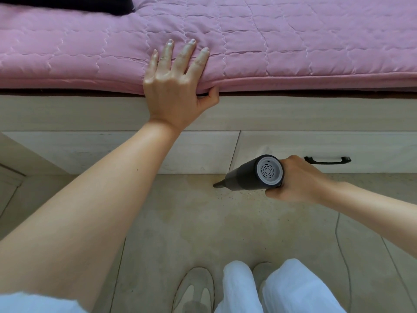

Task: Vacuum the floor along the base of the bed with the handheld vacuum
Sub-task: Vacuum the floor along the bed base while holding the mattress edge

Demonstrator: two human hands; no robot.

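— What colour is the quilt (pixel 270 41) under the left hand (pixel 173 86)?
— Pink, stitched in a wavy grid. A black patch (pixel 90 3) lies beyond that hand, to its left.
— And the bed base (pixel 90 114) below it?
— Pale, whitewashed wood grain, with a black drawer handle (pixel 327 160) just past the right hand (pixel 300 179).
— The vacuum (pixel 255 175) in that hand?
— Dark grey body, light grey end cap with a ring of dashed black slots.
— The floor (pixel 180 222)?
— Beige, yellowish stains, dark specks (pixel 237 197) near the nozzle. White trousers (pixel 282 288) and grey-beige slippers (pixel 194 290) sit below both hands.

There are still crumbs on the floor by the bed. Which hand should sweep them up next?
Right. The right hand grips the vacuum, nozzle at the crumbs; the left hand rests on the quilt.
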